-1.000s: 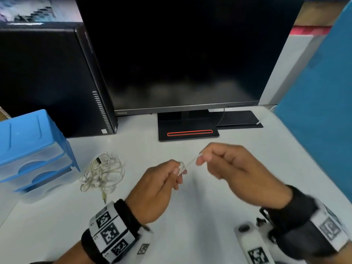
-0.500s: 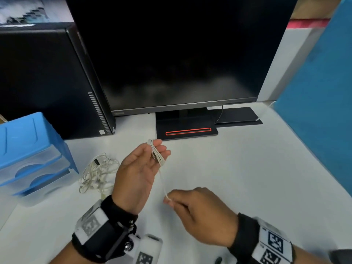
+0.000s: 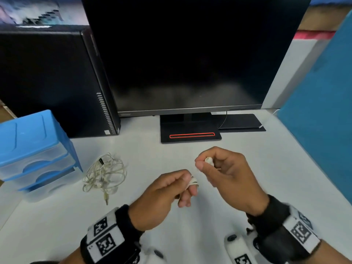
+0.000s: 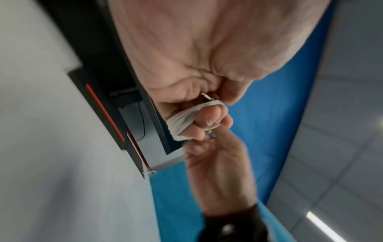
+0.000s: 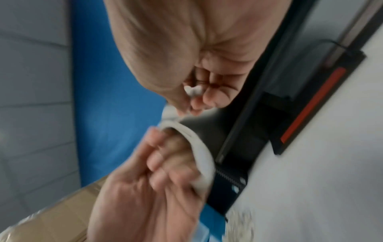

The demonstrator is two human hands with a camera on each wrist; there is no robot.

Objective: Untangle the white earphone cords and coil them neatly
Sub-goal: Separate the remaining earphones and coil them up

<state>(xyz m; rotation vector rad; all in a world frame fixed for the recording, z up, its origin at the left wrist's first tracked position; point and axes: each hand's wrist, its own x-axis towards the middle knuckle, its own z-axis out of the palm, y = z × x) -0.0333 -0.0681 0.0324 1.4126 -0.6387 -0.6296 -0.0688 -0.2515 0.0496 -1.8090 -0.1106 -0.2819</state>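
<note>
White desk (image 3: 247, 168); no legible writing; left hand (image 3: 163, 195) grips coiled cord (image 3: 193, 181).

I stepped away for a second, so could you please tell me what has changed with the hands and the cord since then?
The right hand swung from low near the body up and to the right, now pinching the earbud end. The left hand dropped lower; the slack cord is now wound as a coil round its fingers. The tangled earphones beside the blue drawers stayed put.
</note>
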